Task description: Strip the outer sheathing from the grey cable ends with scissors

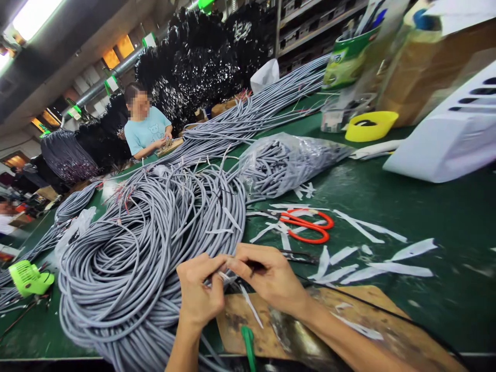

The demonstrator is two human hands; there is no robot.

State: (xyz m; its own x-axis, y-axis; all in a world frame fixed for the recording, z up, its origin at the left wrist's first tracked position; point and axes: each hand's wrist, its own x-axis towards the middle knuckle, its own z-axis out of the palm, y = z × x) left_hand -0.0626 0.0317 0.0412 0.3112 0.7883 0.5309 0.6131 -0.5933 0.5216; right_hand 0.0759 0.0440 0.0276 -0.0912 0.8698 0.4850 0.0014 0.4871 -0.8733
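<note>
My left hand [201, 289] is closed, thumb and fingers pinching the whitish end of a grey cable [225, 277]. My right hand [267, 276] meets it fingertip to fingertip, also closed on that end; the fingers hide most of it. Below them a narrow white strip [251, 307] hangs over a worn brown board [240, 338]. Just beyond my right hand lie scissors with red handles [310, 226] and a dark tool [298, 256]. A big coil of grey cables [151, 248] fills the table to the left of my hands.
White strips [403, 268] are scattered on the green table [437, 310]. A clear bag of cable pieces [287, 160], a yellow tape ring [372, 126] and a white plastic holder [445, 134] stand behind. A green-handled tool [248, 346] lies in front. Across the table sits a person [145, 129].
</note>
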